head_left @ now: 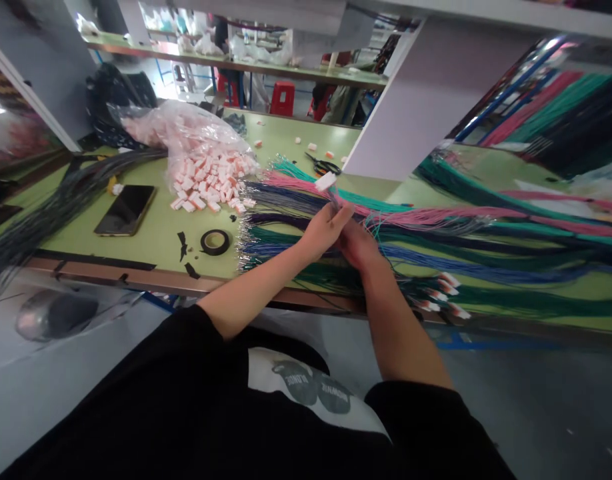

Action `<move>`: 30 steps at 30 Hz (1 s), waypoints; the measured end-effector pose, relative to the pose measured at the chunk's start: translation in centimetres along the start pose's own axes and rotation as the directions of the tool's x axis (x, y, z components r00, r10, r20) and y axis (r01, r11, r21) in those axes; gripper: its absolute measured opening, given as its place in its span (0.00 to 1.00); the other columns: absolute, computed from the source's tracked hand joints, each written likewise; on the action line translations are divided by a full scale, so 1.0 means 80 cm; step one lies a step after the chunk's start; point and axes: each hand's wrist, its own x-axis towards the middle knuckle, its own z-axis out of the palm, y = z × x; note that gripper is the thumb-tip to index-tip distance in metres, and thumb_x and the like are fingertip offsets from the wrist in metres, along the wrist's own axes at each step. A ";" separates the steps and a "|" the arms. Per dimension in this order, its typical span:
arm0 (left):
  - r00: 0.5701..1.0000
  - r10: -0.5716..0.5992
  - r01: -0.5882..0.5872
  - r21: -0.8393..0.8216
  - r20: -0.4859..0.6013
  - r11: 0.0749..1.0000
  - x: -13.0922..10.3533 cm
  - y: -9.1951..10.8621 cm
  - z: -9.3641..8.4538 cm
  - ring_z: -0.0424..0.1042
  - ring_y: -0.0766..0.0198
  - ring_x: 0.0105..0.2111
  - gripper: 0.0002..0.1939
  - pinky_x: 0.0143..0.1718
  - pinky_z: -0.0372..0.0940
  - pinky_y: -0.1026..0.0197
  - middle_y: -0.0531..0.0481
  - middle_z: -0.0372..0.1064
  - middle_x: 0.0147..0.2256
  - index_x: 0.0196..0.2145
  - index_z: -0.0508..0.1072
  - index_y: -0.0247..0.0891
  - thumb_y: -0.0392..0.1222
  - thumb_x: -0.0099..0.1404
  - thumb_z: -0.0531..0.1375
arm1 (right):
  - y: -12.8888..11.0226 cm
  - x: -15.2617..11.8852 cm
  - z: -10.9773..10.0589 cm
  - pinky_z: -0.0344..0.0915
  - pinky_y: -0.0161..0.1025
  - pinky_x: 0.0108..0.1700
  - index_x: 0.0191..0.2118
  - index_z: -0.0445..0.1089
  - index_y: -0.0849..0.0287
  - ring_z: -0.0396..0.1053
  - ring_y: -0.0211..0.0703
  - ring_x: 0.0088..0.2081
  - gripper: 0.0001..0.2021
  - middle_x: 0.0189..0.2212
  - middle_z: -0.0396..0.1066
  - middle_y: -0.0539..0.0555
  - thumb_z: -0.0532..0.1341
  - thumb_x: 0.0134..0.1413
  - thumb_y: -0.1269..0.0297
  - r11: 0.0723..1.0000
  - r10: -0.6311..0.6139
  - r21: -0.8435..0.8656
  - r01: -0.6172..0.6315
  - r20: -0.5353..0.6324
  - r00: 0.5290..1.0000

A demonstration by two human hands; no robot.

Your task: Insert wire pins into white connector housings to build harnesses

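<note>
Pinching thin wires (pixel 381 230), both hands (pixel 342 235) closed together, fingertips hidden, white connector (pixel 325 181) above.

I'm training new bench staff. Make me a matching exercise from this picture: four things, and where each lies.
Things:
1. phone
2. tape roll
3. scissors
4. white connector

Places:
A. held up above the wires by the hands
B. far side of the table, beyond the wire ends
C. flat on the table, left of the spilled connectors
D. near the table's front edge, left of the wire ends

Pairs: 1-C, 2-D, 3-B, 4-A
</note>
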 end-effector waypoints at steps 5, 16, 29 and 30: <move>0.996 -0.002 -0.008 -0.116 -0.087 0.993 0.006 -0.005 -0.012 0.65 0.68 0.30 0.12 0.37 0.59 0.67 0.54 0.63 0.24 0.24 0.66 0.35 0.35 0.66 0.54 | -0.011 -0.010 -0.036 0.63 0.49 0.51 0.41 0.72 0.56 0.69 0.48 0.43 0.17 0.39 0.73 0.56 0.59 0.49 0.52 1.000 -0.017 -0.009 0.019 0.167 0.986; 0.920 -0.106 0.183 -0.175 0.376 0.967 -0.007 0.002 -0.005 0.52 0.77 0.16 0.11 0.19 0.48 0.71 0.60 0.54 0.16 0.24 0.62 0.35 0.31 0.64 0.58 | -0.066 0.011 -0.064 0.66 0.43 0.37 0.36 0.74 0.58 0.70 0.45 0.33 0.15 0.31 0.74 0.55 0.59 0.51 0.51 0.991 -0.025 -0.137 -0.005 -0.219 0.975; 0.915 -0.321 0.403 -0.507 0.245 0.762 -0.008 -0.008 0.002 0.48 0.78 0.11 0.09 0.13 0.40 0.73 0.60 0.57 0.16 0.27 0.60 0.36 0.30 0.64 0.54 | -0.023 0.025 -0.051 0.63 0.40 0.31 0.30 0.70 0.58 0.67 0.44 0.30 0.14 0.24 0.69 0.52 0.57 0.51 0.53 0.984 0.020 -0.152 -0.096 -0.438 0.899; 0.917 -0.332 0.399 -0.523 0.221 0.753 -0.008 -0.009 0.003 0.48 0.78 0.11 0.09 0.14 0.40 0.73 0.60 0.57 0.16 0.27 0.60 0.36 0.29 0.64 0.54 | -0.022 0.027 -0.053 0.64 0.40 0.33 0.29 0.70 0.58 0.68 0.45 0.32 0.13 0.24 0.69 0.53 0.56 0.51 0.54 0.977 0.007 -0.193 -0.097 -0.421 0.907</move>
